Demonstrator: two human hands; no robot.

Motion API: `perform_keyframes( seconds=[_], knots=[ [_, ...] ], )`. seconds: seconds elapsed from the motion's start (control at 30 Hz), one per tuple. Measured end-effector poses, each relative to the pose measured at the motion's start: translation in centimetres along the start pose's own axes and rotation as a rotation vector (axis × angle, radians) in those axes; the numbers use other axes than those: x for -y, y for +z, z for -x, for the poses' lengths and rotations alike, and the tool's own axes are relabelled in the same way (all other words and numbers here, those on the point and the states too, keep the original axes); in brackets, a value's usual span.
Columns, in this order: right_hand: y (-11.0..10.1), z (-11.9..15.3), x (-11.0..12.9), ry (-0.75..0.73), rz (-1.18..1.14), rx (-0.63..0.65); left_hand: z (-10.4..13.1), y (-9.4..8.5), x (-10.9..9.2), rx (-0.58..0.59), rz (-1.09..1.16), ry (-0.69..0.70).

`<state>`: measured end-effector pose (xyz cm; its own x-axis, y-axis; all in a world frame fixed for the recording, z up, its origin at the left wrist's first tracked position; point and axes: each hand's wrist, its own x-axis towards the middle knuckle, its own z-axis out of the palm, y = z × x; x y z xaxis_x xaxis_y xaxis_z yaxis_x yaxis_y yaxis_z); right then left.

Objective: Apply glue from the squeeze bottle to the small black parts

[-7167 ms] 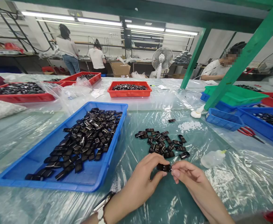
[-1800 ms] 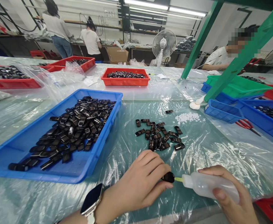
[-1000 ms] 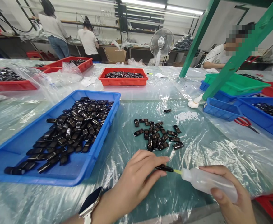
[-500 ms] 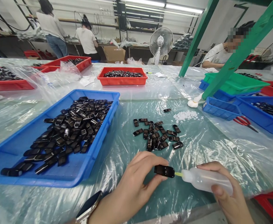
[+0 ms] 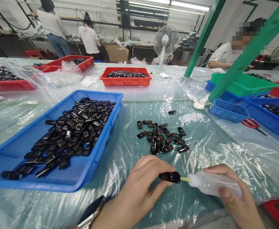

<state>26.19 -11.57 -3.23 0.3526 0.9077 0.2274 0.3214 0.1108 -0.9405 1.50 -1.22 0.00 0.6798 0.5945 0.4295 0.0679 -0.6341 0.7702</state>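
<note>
Between the thumb and fingers of my left hand (image 5: 141,187) is a small glossy black plastic piece (image 5: 171,177), rounded at its right end. My right hand (image 5: 239,190) grips a translucent squeeze bottle (image 5: 215,183), held on its side. Its yellowish nozzle tip (image 5: 184,179) points left and meets or nearly meets the piece's rounded end; I cannot tell if they touch. Just beyond my hands, a loose group of similar black pieces (image 5: 162,137) lies on the plastic-covered table. Behind them is a scatter of small white bits (image 5: 193,118).
A large blue tray (image 5: 87,178) of black pieces stands at left. Red trays (image 5: 125,81) sit farther back. On the right are a green post (image 5: 246,54), a green tray (image 5: 246,84), a small blue bin (image 5: 228,111) and red-handled scissors (image 5: 250,123). A co-worker (image 5: 221,57) sits beyond.
Both hands, with the black piece and the bottle, have shifted slightly to the right in the picture. The nozzle stays at the piece's rounded end, and both grips are unchanged.
</note>
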Motion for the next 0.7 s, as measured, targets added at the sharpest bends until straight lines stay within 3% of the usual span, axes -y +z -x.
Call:
perform_keyframes(
  seconds=[0.2, 0.47, 0.57, 0.7],
  knots=[
    [1.5, 0.5, 1.7, 0.162, -0.078, -0.196, 0.0, 0.0, -0.2, 0.011, 0.014, 0.012],
    [0.3, 0.2, 0.2, 0.043, -0.007, -0.031, 0.1, 0.2, 0.1, -0.003, 0.035, -0.032],
    [0.6, 0.2, 0.4, 0.038, -0.019, -0.063, -0.1, 0.2, 0.1, -0.021, 0.026, -0.013],
    [1.7, 0.7, 1.7, 0.160, -0.049, -0.165, -0.2, 0.1, -0.1, -0.039, 0.010, 0.008]
  ],
)
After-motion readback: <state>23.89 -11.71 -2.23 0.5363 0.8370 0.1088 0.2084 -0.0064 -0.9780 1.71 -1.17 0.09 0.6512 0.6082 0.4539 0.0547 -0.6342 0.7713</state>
